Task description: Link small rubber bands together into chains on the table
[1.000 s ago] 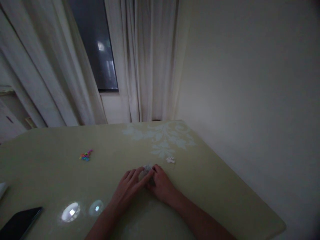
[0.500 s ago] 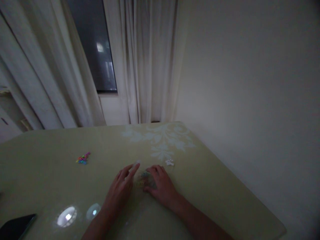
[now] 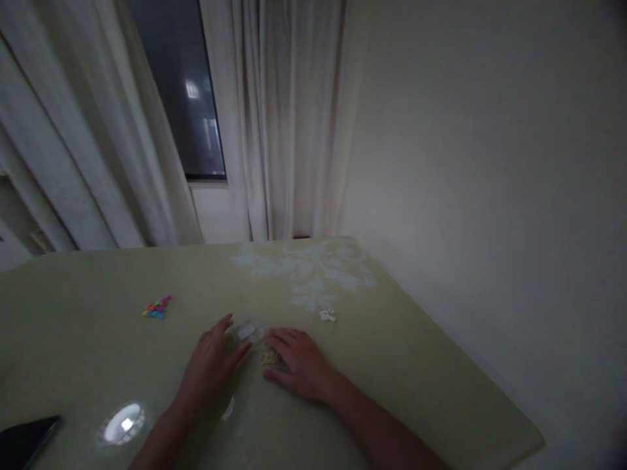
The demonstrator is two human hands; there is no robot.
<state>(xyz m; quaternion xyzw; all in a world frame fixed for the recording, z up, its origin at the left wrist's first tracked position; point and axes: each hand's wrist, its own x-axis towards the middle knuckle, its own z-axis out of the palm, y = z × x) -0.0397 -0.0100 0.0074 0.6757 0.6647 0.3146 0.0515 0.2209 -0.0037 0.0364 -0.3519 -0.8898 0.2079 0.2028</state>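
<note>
A clear plastic piece [image 3: 249,331], perhaps a small lid or box, lies on the table between my hands. My left hand [image 3: 215,356] has its thumb and fingers spread around the left side of this piece. Against the tabletop, my right hand [image 3: 296,362] curves over a small cluster of yellowish items [image 3: 269,358], with thumb and fingers apart at its right side. Part of that cluster is hidden under the palm, and whether the hand grips it cannot be made out. Small white pieces [image 3: 327,315] lie just beyond my right hand.
A pile of small multicoloured pieces [image 3: 157,307] sits on the table [image 3: 196,281] to the left. At the near left edge is a dark flat device [image 3: 30,440]. Curtains [image 3: 279,130] and a window stand behind the table; a wall borders its right side.
My left hand has moved left and opened wider, and the clear piece now shows between the hands. My right hand has shifted slightly left. The view has turned a little to the right.
</note>
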